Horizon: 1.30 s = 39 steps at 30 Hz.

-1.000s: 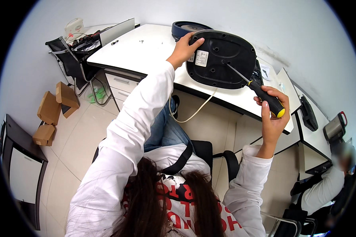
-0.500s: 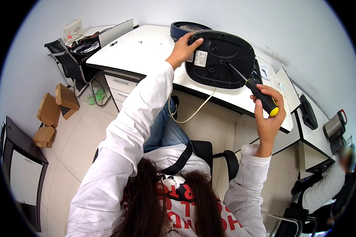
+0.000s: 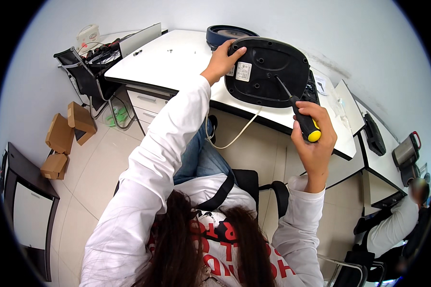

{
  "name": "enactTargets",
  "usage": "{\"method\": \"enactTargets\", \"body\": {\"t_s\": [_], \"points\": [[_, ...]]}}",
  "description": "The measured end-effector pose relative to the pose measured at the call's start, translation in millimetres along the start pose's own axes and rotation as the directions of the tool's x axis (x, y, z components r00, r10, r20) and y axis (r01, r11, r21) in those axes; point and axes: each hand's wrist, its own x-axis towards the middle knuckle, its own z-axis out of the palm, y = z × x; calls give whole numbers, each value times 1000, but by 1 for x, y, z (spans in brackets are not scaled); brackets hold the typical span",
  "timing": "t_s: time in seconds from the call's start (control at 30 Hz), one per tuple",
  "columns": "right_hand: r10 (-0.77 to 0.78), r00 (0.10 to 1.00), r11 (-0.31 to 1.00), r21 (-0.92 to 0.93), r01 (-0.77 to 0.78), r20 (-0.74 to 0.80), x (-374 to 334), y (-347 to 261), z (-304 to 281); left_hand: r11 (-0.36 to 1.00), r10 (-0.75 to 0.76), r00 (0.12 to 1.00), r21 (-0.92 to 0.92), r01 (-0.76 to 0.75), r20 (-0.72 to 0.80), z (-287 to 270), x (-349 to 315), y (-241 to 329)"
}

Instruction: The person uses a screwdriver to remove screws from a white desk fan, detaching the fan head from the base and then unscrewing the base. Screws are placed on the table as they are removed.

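Note:
My left hand [image 3: 223, 60] grips the upper left edge of a black appliance base [image 3: 266, 71], its thumb over the underside. The base is tilted up with its underside facing me, showing screw holes and a white label [image 3: 243, 71]. A pale power cord [image 3: 240, 132] hangs from it in a loop. In my right hand [image 3: 316, 138] is a screwdriver [image 3: 302, 116] with a black and yellow handle. Its shaft points up and left, and the tip meets the underside near the middle; whether a screw is there I cannot make out.
The base is above the front part of a white desk [image 3: 177, 52]. Behind it stands a round dark blue appliance part [image 3: 230, 34]. Small metal bits [image 3: 170, 50] lie on the desk. Cardboard boxes [image 3: 60, 134] stand on the left floor; a person [image 3: 392, 225] sits at lower right.
My right hand has moved left, swinging the screwdriver handle left and making the shaft steeper. The tip stays at the same spot. My left hand and the base have barely moved.

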Motion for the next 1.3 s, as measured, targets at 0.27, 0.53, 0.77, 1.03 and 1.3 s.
{"method": "enactTargets", "body": {"t_s": [0.27, 0.53, 0.77, 1.03, 1.3], "points": [[15, 1000, 990, -137, -12, 23, -9, -4, 10, 986, 111, 993, 122, -114, 29, 7, -12, -5], [-39, 998, 976, -214, 48, 46, -29, -8, 12, 986, 169, 986, 9, -169, 1, 2, -16, -25], [-114, 993, 991, -64, 116, 33, -39, 4, 12, 987, 153, 988, 58, -152, -2, 3, -18, -20], [-62, 994, 990, -125, 73, 90, -41, 0, 9, 986, 123, 992, 116, -121, -11, -4, -26, -21], [-43, 999, 987, -154, 41, -14, -45, 4, 11, 934, 356, 865, 140, -327, -354, 7, -87, -13]]}}
